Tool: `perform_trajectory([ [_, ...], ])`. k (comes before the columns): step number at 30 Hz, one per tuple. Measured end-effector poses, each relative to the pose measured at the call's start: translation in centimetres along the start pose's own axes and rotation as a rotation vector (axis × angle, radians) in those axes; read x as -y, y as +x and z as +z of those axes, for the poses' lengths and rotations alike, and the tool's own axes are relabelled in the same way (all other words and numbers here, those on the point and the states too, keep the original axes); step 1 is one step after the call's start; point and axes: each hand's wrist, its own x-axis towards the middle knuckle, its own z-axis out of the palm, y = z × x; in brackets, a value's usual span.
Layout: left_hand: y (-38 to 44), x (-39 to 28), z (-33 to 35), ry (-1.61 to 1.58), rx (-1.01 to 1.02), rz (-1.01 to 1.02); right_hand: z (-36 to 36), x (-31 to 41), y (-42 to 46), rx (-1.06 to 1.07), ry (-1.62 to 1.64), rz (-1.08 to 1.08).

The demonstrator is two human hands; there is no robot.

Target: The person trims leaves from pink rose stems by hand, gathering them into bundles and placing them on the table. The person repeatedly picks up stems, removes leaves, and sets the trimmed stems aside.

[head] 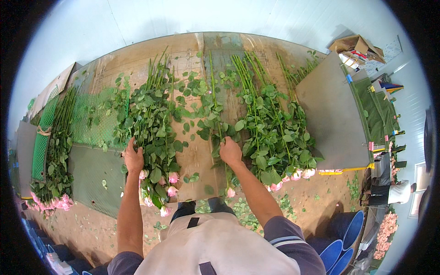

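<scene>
My right hand (pixel 231 152) is closed around the stem of a single pink rose. That rose's bloom (pixel 230 192) points toward me, and its leafy stem (pixel 213 91) runs away across the table. At the left edge of a pile of pink roses (pixel 156 117), my left hand (pixel 133 157) rests against the leaves with thumb and fingers apart; its fingertips are partly hidden. A larger rose pile (pixel 271 134) lies to the right of my right hand, blooms toward the near table edge.
Loose leaves lie on the worn tabletop (pixel 192 154) and the floor (pixel 309 192). Green netting (pixel 99 117) and a further rose bundle (pixel 60 137) are at left. A grey panel (pixel 333 113) stands right. Blue buckets (pixel 352 230) stand behind at right; a person (pixel 398 194) is farther off.
</scene>
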Motion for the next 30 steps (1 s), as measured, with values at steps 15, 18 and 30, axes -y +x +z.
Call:
perform_trajectory([
  [15,1.5,0.3,0.2,0.067,0.152,-0.091,-10.0,-5.8,-3.6,-0.311,0.243,-0.184],
  [18,1.8,0.8,0.1,0.015,0.142,-0.086,-15.2,-10.2,-3.4,-0.367,0.177,-0.109],
  [30,3.1,-4.0,-7.3,-0.964,0.293,-0.524,-15.9,-12.7,-0.8,-0.805,-0.246,-0.216],
])
